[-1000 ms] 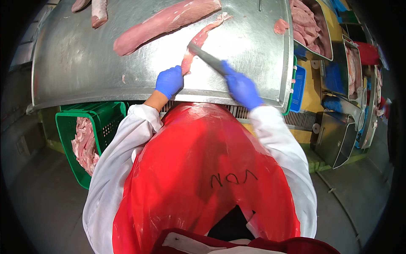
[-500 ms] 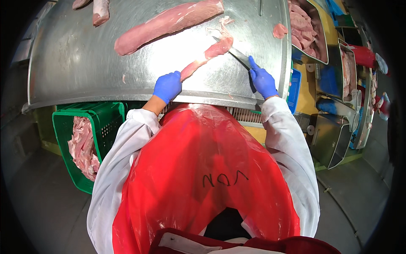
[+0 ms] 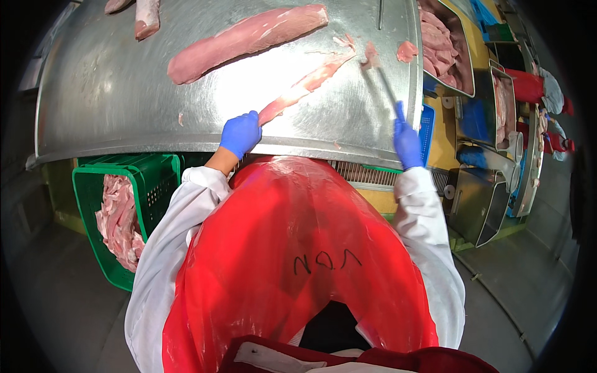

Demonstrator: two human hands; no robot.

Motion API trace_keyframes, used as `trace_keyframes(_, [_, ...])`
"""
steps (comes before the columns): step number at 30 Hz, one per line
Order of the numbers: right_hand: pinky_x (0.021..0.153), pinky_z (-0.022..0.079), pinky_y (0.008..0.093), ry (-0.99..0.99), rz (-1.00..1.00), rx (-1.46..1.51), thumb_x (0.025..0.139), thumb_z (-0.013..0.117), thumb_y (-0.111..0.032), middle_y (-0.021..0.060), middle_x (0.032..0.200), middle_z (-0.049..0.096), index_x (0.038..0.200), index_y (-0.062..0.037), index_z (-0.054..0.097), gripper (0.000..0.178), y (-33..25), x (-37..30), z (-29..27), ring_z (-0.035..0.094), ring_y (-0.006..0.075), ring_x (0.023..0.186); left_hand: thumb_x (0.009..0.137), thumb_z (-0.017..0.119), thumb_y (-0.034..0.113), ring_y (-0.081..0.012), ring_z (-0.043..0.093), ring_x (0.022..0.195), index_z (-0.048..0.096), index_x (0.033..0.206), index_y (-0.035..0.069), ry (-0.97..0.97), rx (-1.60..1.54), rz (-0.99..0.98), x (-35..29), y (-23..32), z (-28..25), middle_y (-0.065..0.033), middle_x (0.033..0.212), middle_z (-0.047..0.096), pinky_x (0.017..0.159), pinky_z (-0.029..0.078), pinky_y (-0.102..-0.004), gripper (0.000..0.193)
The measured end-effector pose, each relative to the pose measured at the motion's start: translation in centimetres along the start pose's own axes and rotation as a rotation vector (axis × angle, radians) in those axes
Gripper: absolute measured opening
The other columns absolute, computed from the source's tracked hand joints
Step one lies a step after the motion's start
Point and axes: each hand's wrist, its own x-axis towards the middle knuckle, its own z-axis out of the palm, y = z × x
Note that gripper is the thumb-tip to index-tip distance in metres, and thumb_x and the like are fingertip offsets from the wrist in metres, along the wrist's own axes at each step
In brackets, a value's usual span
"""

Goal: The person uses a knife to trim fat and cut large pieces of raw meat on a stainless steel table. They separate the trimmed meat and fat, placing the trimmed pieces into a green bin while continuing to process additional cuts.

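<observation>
My left hand (image 3: 241, 134), in a blue glove, is closed on the near end of a long thin strip of meat (image 3: 298, 90). The strip slants away to the right across the metal table (image 3: 124, 105). My right hand (image 3: 407, 143), gloved in blue too, grips a knife (image 3: 387, 86) near the table's right edge. At the blade's tip is a small piece of meat (image 3: 371, 55), apart from the strip; whether it rests on the blade I cannot tell. A second small meat piece (image 3: 407, 51) lies just right of it. Beyond the strip lies a long pink loin (image 3: 249, 40).
Below the table at left stands a green crate (image 3: 152, 186) with meat trimmings (image 3: 118, 221). A metal tray (image 3: 467, 62) of meat slices is at the right, beside a blue basket (image 3: 426, 133). A thin rod (image 3: 381, 13) lies far back; people in red (image 3: 525, 86) stand further right.
The knife has moved right, off the strip, with my right hand. A small meat piece now shows at its tip. The strip lies straighter; my left hand has barely moved.
</observation>
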Motion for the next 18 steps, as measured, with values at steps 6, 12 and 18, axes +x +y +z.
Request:
trace_keyframes(6, [0.074, 0.053, 0.0432, 0.005, 0.12, 0.391, 0.103, 0.042, -0.045, 0.0154, 0.086, 0.069, 0.152, -0.0297, 0.035, 0.052, -0.2, 0.4, 5.2, 0.066, 0.0343, 0.074, 0.088, 0.054, 0.024, -0.0435, 0.066, 0.084, 0.057, 0.101, -0.001, -0.063, -0.371, -0.076, -0.1, 1.3, 0.3, -0.0267, 0.086, 0.066, 0.075, 0.053, -0.0499, 0.029])
trace_keyframes(12, [0.038, 0.034, 0.0267, 0.039, 0.61, 1.021, 0.094, 0.056, -0.056, -0.0004, 0.061, 0.048, 0.088, -0.0129, 0.053, 0.043, 4.9, 0.7, 0.3, 0.043, 0.0104, 0.043, 0.087, 0.053, 0.017, -0.0444, 0.06, 0.104, 0.057, 0.115, 0.001, -0.339, -0.493, 0.335, 5.7, 10.6, -1.1, -0.0263, 0.109, 0.063, 0.093, 0.046, -0.0498, 0.033])
trace_keyframes(18, [0.039, 0.036, 0.0273, -0.03, 0.613, 1.18, 0.096, 0.057, -0.049, 0.0025, 0.068, 0.051, 0.097, -0.0127, 0.051, 0.036, 5.5, -0.8, -1.2, 0.045, 0.0114, 0.047, 0.078, 0.062, 0.012, -0.0275, 0.054, 0.117, 0.066, 0.107, 0.014, -0.029, 0.182, 0.967, 18.6, 10.6, -2.2, -0.0077, 0.111, 0.064, 0.096, 0.042, -0.0407, 0.03])
